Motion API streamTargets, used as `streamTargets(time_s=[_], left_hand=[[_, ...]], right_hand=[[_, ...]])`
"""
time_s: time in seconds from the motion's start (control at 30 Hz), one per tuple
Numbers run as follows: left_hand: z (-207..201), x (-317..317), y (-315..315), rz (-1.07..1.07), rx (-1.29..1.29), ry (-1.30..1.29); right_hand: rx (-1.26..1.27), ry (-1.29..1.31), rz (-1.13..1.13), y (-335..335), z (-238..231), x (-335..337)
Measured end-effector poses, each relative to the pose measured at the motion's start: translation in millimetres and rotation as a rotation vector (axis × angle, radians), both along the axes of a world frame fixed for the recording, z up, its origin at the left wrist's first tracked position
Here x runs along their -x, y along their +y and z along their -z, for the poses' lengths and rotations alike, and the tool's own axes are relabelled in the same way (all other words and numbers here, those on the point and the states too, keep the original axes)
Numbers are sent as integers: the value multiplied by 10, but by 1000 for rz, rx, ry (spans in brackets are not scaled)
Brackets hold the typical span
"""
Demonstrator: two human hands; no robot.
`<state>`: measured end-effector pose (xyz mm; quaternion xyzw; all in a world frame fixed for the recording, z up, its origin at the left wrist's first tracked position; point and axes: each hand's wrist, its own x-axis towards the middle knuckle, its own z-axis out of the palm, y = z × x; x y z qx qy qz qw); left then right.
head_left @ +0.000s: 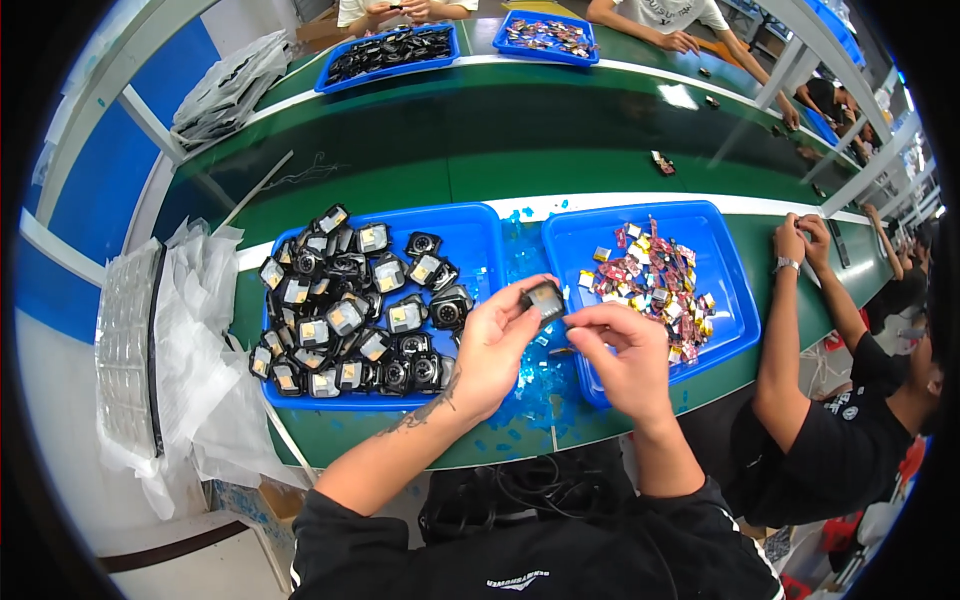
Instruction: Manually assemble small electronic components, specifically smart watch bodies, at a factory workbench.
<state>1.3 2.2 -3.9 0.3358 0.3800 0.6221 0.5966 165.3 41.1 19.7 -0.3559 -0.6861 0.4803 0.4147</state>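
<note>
- Between the left blue tray [485,232] and the right blue tray [738,325]: black watch case [543,301], raised above the bench [450,455].
- Left hand [495,348]: clamped on the case between thumb and fingers.
- Right hand [632,362]: just beside the case's right edge; thumb and forefinger tips lie close; cannot tell whether they meet or pinch anything.
- Case position: left of the right fingertips and slightly farther from the body.
- Long axis: indistinct; outline nearly square.

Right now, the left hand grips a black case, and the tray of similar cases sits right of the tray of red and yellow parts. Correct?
No: in the head view, the tray of similar cases sits left of the tray of red and yellow parts. The left hand does grip a black case.
</note>
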Motion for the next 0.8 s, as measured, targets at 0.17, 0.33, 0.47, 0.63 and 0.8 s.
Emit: streamTargets(time_s=[0.17, 0.33, 0.47, 0.63, 0.8], left_hand=[[-62, -22, -56, 30, -5, 44], [-33, 29, -53, 78, -81, 80], [-54, 12, -67, 109, -148, 117], [-35, -24, -71, 119, -160, 81], [25, -39, -72, 116, -152, 96]], right_hand=[[-251, -209, 108, 19, -67, 94], [-261, -200, 185, -8, -206, 97], [-394, -230, 151, 9, -260, 59], [-456, -246, 150, 4, -280, 61], [-451, -280, 138, -2, -269, 72]])
